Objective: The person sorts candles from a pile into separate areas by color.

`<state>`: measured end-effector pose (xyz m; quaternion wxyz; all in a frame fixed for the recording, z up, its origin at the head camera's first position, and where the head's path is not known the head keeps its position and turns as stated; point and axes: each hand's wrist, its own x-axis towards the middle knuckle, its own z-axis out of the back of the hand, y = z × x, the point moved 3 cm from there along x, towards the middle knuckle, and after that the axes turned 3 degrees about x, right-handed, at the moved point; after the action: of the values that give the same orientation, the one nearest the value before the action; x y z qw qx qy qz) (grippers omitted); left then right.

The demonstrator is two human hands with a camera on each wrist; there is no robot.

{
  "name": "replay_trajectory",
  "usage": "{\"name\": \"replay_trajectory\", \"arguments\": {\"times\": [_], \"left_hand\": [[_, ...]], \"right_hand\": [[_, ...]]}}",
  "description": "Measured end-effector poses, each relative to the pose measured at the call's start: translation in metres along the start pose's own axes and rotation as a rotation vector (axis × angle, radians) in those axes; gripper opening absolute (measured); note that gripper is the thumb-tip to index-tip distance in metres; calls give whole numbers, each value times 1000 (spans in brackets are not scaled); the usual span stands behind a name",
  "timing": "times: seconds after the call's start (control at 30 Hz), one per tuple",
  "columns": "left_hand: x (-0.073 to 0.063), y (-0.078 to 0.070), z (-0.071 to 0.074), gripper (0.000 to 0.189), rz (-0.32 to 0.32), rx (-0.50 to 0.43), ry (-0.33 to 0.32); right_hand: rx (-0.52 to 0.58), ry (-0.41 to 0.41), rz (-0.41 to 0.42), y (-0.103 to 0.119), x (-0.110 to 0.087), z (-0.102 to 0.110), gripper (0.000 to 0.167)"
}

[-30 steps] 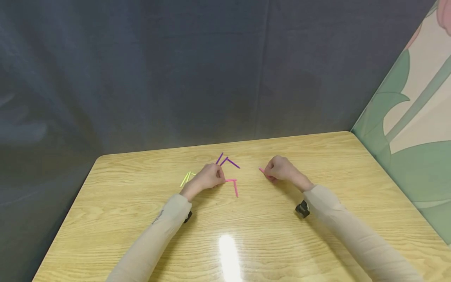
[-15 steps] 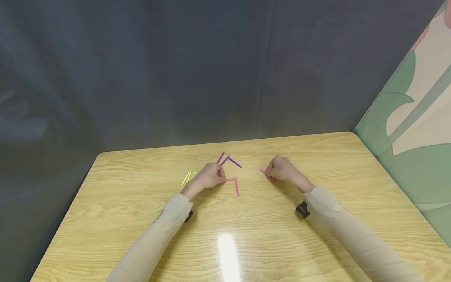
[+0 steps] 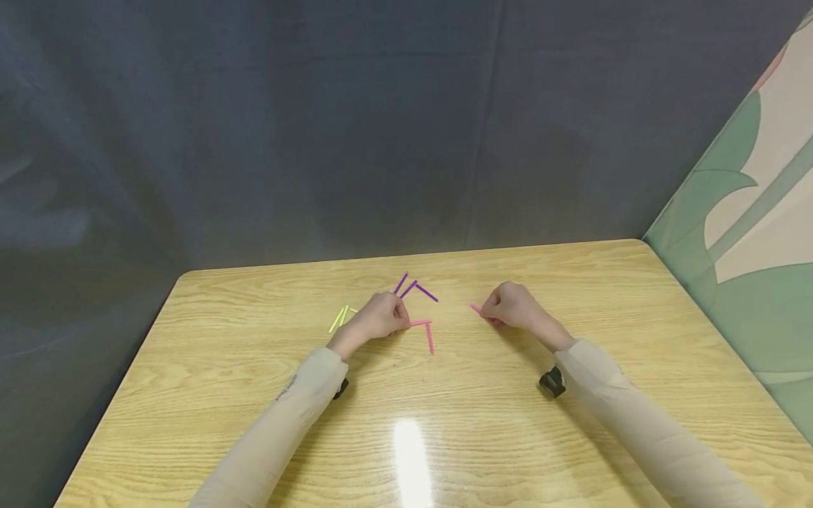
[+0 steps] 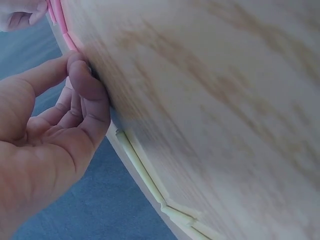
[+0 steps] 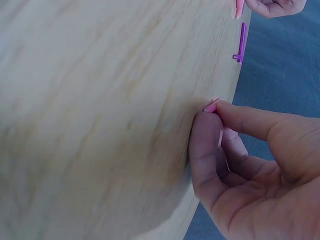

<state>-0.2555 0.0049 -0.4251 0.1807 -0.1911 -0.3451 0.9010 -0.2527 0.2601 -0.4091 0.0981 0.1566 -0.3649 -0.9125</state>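
Observation:
Thumb and forefinger of my left hand (image 3: 380, 315) pinch the left end of a thin pink stick (image 3: 421, 323) low over the table. A second pink stick (image 3: 430, 339) runs down from its right end, making a corner. To the right, my right hand (image 3: 511, 305) pinches another pink stick (image 3: 476, 308); one end pokes out to the left of the fingers, and the rest is mostly hidden by them. In the right wrist view, a short pink end (image 5: 212, 106) shows between the fingertips.
Behind my left hand lie several purple sticks (image 3: 427, 293), two meeting in a peak. Several yellow sticks (image 3: 336, 319) lie to its left, partly covered by the hand. The wooden table (image 3: 254, 310) ends at a dark curtain (image 3: 356, 141); a patterned panel (image 3: 756, 282) stands at right.
The head view shifts slightly, moving the sticks a little to the right in the picture. Both hands keep their pinch on the pink sticks and barely move.

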Motion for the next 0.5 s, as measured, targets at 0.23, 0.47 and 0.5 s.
{"name": "replay_trajectory", "arguments": {"times": [0.23, 0.47, 0.5], "left_hand": [[1, -2, -1, 9, -14, 14, -15], [-1, -4, -1, 10, -24, 19, -21], [-1, -5, -1, 10, -26, 21, -22]], "right_hand": [[45, -4, -10, -4, -1, 3, 16], [113, 22, -46, -9, -2, 4, 15], [115, 21, -49, -9, -2, 4, 15]]}}
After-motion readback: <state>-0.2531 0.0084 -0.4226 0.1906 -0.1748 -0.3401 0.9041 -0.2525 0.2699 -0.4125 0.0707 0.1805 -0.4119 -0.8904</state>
